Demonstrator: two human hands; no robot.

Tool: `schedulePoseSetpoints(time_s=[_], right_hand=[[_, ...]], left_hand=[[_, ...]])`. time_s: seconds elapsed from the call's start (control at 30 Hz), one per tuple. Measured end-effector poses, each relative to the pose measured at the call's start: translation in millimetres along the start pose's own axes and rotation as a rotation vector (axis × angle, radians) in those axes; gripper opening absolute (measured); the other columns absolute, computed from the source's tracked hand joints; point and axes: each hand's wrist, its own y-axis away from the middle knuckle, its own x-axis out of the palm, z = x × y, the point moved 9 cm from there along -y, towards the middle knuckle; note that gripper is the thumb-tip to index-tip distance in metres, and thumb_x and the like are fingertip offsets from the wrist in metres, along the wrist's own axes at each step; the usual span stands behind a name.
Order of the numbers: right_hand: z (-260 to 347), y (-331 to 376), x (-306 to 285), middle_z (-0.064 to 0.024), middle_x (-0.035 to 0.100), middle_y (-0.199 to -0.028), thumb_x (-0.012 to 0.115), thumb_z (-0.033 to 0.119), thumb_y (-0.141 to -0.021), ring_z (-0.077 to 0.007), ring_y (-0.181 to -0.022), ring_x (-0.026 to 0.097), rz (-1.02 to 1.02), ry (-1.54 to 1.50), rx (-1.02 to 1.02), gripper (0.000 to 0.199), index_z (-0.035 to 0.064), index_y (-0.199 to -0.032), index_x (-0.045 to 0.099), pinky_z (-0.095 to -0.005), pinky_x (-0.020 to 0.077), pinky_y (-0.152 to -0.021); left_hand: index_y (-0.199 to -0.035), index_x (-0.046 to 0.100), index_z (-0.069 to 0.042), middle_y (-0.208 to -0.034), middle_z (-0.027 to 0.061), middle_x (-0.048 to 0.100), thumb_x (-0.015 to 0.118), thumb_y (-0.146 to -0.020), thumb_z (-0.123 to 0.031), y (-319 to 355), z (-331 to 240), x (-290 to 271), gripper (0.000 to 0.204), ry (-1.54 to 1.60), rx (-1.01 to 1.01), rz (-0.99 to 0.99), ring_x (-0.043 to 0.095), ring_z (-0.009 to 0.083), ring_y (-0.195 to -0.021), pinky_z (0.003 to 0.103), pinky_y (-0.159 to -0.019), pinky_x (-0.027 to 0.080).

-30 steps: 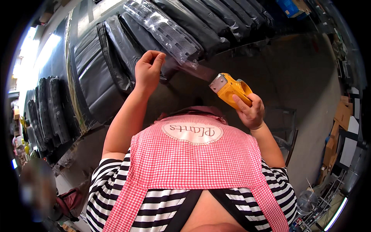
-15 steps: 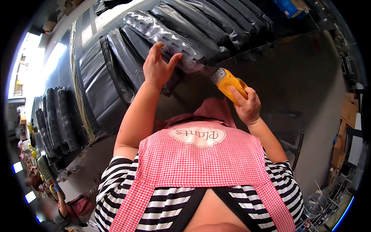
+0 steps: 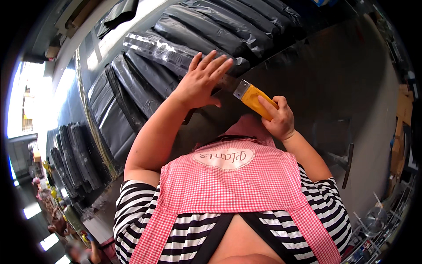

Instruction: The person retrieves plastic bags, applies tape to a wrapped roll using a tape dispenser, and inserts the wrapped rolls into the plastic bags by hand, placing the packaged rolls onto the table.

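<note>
My left hand (image 3: 202, 81) is open, its fingers spread over the near end of a long dark bundle in shiny clear plastic wrap (image 3: 169, 56). The fingertips seem to rest on the wrap. In my right hand (image 3: 280, 119) is a yellow hand-held tool with a flat metal end (image 3: 257, 100), its kind not plain. The metal end points at the bundle's near end, close to my left fingers. A blurred, see-through brownish patch lies between them; I cannot tell what it is.
Several black plastic-wrapped bundles (image 3: 211, 33) lie side by side on the table, and more (image 3: 145, 81) lie left of the clear-wrapped one. Dark rolls (image 3: 77, 154) are at the left edge. Cardboard (image 3: 400, 110) and a fan (image 3: 376, 218) stand to the right.
My left hand has moved right and spread flatter along the bundle's near end. The yellow tool has shifted slightly left, and the view has turned a little.
</note>
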Motion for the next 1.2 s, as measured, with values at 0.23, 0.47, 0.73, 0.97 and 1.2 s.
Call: schedulePoseSetpoints(time_s=[0.23,0.47,0.73,0.97,1.2], right_hand=[[14.6,-16.3,-16.4,-0.0108,0.048,-0.102,0.076,0.008,-0.065,-0.0244,-0.083,0.058,0.01,-0.036,-0.031,0.066,0.0188,-0.13,0.064,-0.0324,0.0549,-0.07],[46.4,-61.0,-35.6,-0.0143,0.052,-0.107,0.072,0.016,-0.075,-0.0265,-0.083,0.063,0.387,0.181,0.121,0.048,0.013,-0.122,0.066,-0.035,0.055,-0.073],[-59.5,-40.6,-68.8,-0.0075,0.054,-0.101,0.072,0.014,-0.076,-0.0181,-0.094,0.059,0.317,-0.595,0.496,0.051,0.0023,-0.124,0.064,-0.0269,0.0479,-0.084],[-214.0,-31.7,-34.3,-0.0113,0.065,-0.11,0.058,0.021,-0.096,-0.022,-0.104,0.063,-0.557,-1.718,0.788,0.039,-0.0033,-0.126,0.054,-0.036,0.0522,-0.088],[-419.9,-135.7,-25.2,-0.0147,0.067,-0.099,0.058,0.038,-0.093,-0.0241,-0.087,0.066,-0.58,-0.618,1.189,0.046,-0.0057,-0.109,0.064,-0.0384,0.0531,-0.073]], left_hand=[[-0.148,0.035,-0.009,-0.13,0.0115,0.055,0.086,-0.056,-0.01,-9.2,17.1,-21.0,0.106,0.001,0.066,0.057,0.05,0.0319,-0.123,0.045,-0.108,0.035],[-0.142,0.041,-0.004,-0.119,0.0116,0.061,0.087,-0.058,-0.009,-1.2,-28.3,-68.1,0.096,0.181,0.129,-0.125,0.056,0.033,-0.113,0.044,-0.103,0.039],[-0.138,0.048,-0.005,-0.12,0.0129,0.061,0.089,-0.055,-0.014,7.4,-25.7,-126.0,0.093,0.344,0.118,-0.27,0.056,0.0351,-0.111,0.045,-0.1,0.041],[-0.133,0.058,-0.031,-0.125,0.0126,0.056,0.075,-0.073,-0.019,-3.9,-62.1,-97.3,0.063,0.038,0.249,-0.115,0.056,0.0326,-0.115,0.049,-0.101,0.041],[-0.135,0.052,-0.017,-0.125,0.0119,0.058,0.082,-0.06,-0.015,-9.4,-58.9,-97.9,0.081,0.11,0.114,-0.157,0.057,0.0317,-0.117,0.048,-0.102,0.041]])
